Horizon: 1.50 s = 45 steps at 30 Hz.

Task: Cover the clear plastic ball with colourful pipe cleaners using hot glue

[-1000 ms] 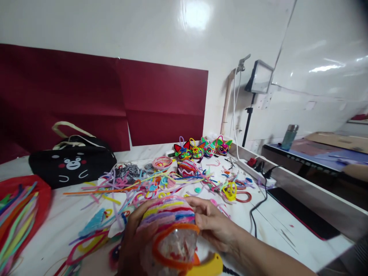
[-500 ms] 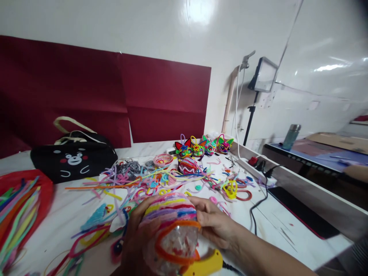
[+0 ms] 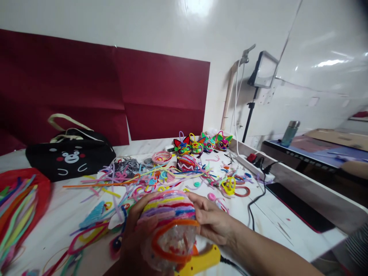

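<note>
Between my two hands sits a rounded craft piece (image 3: 169,209) wrapped in rows of coloured pipe cleaners: pink, yellow, purple, blue and red. Its lower, near part is bare clear plastic, edged by an orange pipe cleaner loop (image 3: 161,232). My left hand (image 3: 135,230) is closed around its left side, in shadow. On the right side, my right hand (image 3: 211,218) grips the edge with bent fingers. Just below it shows a yellow tool handle (image 3: 204,260) with a black cord, perhaps a glue gun; its front end is hidden behind the plastic.
Loose pipe cleaners (image 3: 138,178) litter the table. Several finished animal-face ornaments (image 3: 197,145) stand at the back. A red bag of pipe cleaners (image 3: 43,191) and a black bag (image 3: 71,161) lie left. A power strip (image 3: 266,174) and black phone-like slab (image 3: 299,207) are right.
The camera view has shifted slightly. My hands keep the same hold on the craft piece, which appears tilted a little; the yellow handle sits slightly further left and higher in view.
</note>
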Each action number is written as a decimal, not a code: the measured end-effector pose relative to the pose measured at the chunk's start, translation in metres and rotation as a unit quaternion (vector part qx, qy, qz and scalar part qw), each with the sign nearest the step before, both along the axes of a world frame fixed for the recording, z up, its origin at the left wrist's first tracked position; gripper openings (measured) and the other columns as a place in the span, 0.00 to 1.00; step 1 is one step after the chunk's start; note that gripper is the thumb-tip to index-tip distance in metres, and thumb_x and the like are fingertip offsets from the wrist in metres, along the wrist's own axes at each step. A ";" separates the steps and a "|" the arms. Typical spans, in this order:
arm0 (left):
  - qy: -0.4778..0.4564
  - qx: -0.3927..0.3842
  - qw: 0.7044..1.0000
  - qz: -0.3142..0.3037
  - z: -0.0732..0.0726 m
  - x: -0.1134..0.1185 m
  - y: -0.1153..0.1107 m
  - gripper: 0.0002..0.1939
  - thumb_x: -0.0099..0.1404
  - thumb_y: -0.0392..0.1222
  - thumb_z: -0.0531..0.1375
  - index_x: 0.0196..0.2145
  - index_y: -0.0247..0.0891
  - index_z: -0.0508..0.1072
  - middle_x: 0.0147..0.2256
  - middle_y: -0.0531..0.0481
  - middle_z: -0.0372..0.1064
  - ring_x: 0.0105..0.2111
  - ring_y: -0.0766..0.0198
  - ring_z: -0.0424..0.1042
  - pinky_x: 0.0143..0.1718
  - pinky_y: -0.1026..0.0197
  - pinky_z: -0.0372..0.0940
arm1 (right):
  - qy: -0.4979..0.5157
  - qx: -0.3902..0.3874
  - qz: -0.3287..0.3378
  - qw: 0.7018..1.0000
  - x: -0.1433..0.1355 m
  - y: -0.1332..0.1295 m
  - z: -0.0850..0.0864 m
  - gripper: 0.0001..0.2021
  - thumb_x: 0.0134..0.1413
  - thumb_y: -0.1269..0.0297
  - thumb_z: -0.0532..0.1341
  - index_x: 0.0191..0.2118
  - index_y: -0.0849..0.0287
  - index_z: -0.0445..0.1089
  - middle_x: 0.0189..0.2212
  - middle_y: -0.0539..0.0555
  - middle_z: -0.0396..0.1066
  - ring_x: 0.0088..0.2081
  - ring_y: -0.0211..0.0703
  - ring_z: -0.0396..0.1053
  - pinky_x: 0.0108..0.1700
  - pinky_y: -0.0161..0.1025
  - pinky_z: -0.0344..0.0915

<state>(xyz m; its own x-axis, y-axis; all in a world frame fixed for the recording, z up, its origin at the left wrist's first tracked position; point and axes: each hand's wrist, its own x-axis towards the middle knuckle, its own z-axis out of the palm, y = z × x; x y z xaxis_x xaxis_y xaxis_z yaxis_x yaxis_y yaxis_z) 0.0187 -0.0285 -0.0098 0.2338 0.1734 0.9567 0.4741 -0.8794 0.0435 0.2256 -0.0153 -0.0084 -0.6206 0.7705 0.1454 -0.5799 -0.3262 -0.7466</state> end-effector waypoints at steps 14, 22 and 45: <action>0.005 -0.008 1.000 -0.004 0.002 -0.001 0.006 0.37 0.64 0.63 0.56 0.66 0.46 0.59 0.52 0.42 0.70 0.56 0.44 0.69 0.50 0.41 0.72 | 0.011 0.014 -0.022 1.000 -0.001 0.001 0.001 0.32 0.40 0.58 0.79 0.52 0.59 0.72 0.43 0.58 0.79 0.45 0.48 0.79 0.47 0.42 0.75; 0.019 -0.027 0.999 -0.026 0.004 0.000 0.010 0.37 0.67 0.63 0.56 0.68 0.50 0.54 0.66 0.41 0.56 0.64 0.47 0.62 0.56 0.41 0.69 | 0.003 0.005 -0.037 0.999 0.002 0.004 0.000 0.32 0.39 0.59 0.79 0.51 0.59 0.70 0.41 0.57 0.80 0.35 0.41 0.80 0.33 0.31 0.72; 0.060 0.004 0.998 0.027 -0.005 -0.010 0.019 0.39 0.67 0.59 0.59 0.68 0.39 0.55 0.64 0.35 0.62 0.65 0.44 0.61 0.61 0.38 0.66 | -0.031 -0.016 -0.075 0.997 0.004 0.008 0.002 0.29 0.40 0.59 0.79 0.47 0.59 0.69 0.36 0.53 0.79 0.27 0.36 0.73 0.31 0.34 0.69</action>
